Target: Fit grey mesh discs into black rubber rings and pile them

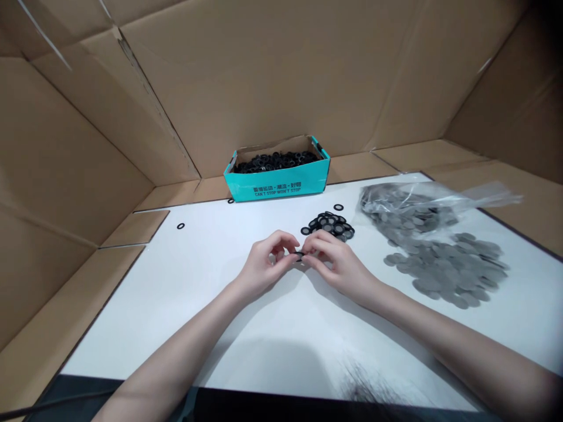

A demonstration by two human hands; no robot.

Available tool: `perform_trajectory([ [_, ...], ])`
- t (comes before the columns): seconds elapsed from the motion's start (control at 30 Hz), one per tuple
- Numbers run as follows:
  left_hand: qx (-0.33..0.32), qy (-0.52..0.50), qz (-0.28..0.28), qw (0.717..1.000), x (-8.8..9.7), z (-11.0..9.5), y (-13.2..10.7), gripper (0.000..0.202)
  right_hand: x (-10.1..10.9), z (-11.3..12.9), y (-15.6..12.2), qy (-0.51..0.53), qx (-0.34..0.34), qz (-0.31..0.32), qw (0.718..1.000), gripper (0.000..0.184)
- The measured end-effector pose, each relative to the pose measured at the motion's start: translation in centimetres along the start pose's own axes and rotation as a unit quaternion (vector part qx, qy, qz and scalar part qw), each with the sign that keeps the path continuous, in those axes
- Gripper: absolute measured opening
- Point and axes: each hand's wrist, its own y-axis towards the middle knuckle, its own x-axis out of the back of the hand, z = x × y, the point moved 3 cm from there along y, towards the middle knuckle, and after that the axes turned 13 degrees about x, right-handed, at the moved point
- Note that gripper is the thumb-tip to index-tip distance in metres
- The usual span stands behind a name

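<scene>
Your left hand [269, 258] and right hand [331, 257] pinch a small black ring [299, 256] between them, just above or on the worktop [167, 305]; you cannot tell which. Just beyond your right hand sits a pile of black rings with grey centres [329, 224]. Loose grey discs [457, 272] lie farther right, beside a clear plastic bag [409, 202]. A turquoise box [277, 183] stands behind.

The cardboard walls [272, 76] are matt and creased; the far teal box [277, 183] looks like smooth card. At right, the plastic bag [409, 204] is glossy and wrinkled, the grey discs [457, 269] dull.
</scene>
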Motion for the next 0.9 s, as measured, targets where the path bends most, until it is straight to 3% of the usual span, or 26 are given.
perform_trajectory([
  [0.43,-0.028,0.012,-0.007,1.000,-0.27,-0.12,-0.15,0.007,0.02,0.03,0.16,0.032,-0.010,-0.011,0.999,0.009],
  [0.6,-0.061,0.054,0.003,0.997,0.01,-0.08,-0.19,0.004,0.13,0.25,0.33,0.044,-0.015,-0.004,0.999,0.013],
  [0.9,-0.063,0.095,-0.009,0.993,0.20,0.33,0.04,0.005,0.22,0.23,0.26,0.066,-0.034,0.005,0.997,0.016],
])
